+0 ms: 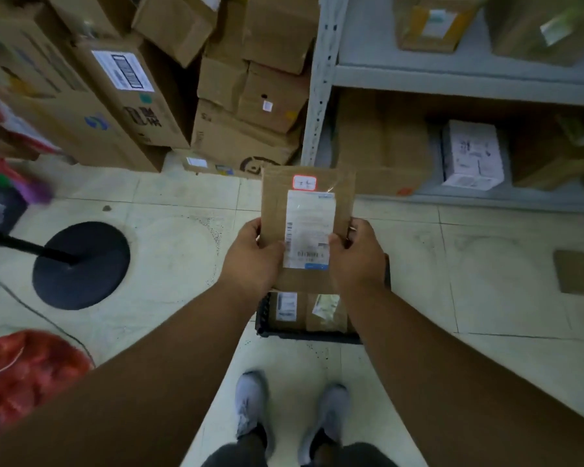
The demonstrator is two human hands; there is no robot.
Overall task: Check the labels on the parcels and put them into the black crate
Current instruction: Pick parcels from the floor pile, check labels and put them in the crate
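Parcel [307, 210] between hands [305, 254] above crate [262, 315]

Two hands, left hand [255, 252] and right hand [358, 254], are gripping one brown parcel [305, 210]; two more parcels [305, 311] are lying in one black crate [263, 318].

parcel [305, 227] held above crate [263, 318], shelf [459, 75] behind right.

Both arms are bare up to the frame edge, no sleeves, no watch or rings visible. Left hand [252, 254] and right hand [358, 256] wear no gloves. Lower down: dark grey trousers [368, 455], and pale grey-white sneakers [250, 404], fabric w/ mottled texture. Laces and brand marks too blurred to tell.
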